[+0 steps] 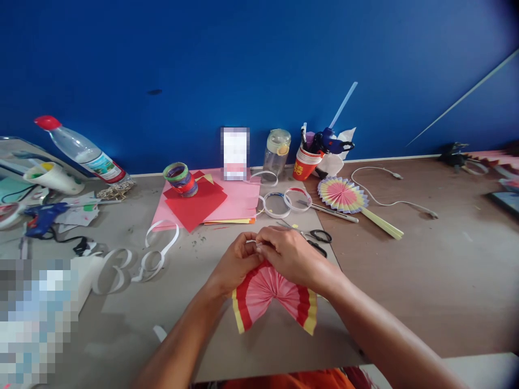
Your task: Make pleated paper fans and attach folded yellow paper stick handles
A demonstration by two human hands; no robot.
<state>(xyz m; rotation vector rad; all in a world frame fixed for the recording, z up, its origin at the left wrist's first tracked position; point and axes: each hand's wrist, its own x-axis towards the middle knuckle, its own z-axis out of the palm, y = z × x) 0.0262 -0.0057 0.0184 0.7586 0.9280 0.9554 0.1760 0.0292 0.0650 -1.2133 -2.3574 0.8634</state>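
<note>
A pleated paper fan [259, 294], pink with red and yellow bands, spreads below my hands near the front of the desk. Its two sides flare downward from a gathered middle, and its upper part is covered by my fingers. My left hand [238, 261] is closed at the fan's upper left, fingers curled and thumb pressed in. Closed too, my right hand [290, 253] lies over the top of the fan, with its fingertips meeting the left ones. A small pale bit shows between the fingertips, too small to name. Scissors [320, 236] lie partly behind my right hand.
Red paper [197, 208] and pink sheets [239, 202] lie ahead, with a tape roll [181, 181] on them. Loops of white strip [152, 265] lie left. A finished-looking fan [343, 194], a paper cup [305, 165] of tools and a white cable [389, 202] are right.
</note>
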